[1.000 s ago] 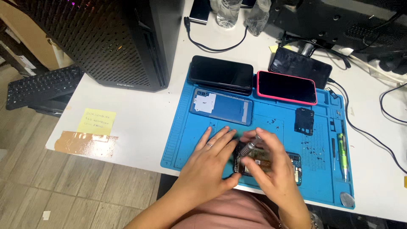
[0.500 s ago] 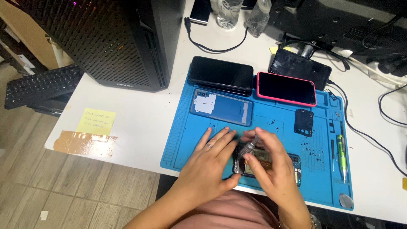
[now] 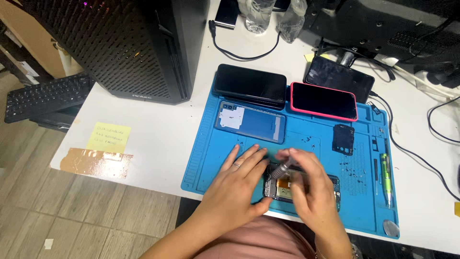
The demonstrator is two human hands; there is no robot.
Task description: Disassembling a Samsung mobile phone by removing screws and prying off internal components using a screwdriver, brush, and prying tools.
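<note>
An opened phone [image 3: 330, 188] with its insides showing lies near the front edge of a blue work mat [image 3: 206, 158]. My left hand [image 3: 235, 184] rests flat beside it and steadies its left end with the thumb. My right hand [image 3: 309, 192] grips a slim grey screwdriver [image 3: 282, 169], tip down on the phone's left part. A blue phone back cover [image 3: 250, 122] lies further back on the mat. A small black cover piece [image 3: 343, 139] lies to the right.
A black phone [image 3: 250, 85], a red-cased phone [image 3: 323, 101] and another black phone [image 3: 339, 76] lie along the mat's far edge. Green-handled tools [image 3: 385, 169] sit in the mat's right tray. A black computer tower [image 3: 124, 43] stands left, with a yellow sticky note [image 3: 108, 136], keyboard [image 3: 45, 96] and cables nearby.
Both hands stay on the opened phone with only slight finger shifts. The view has drifted a little; nothing else on the mat moved.
</note>
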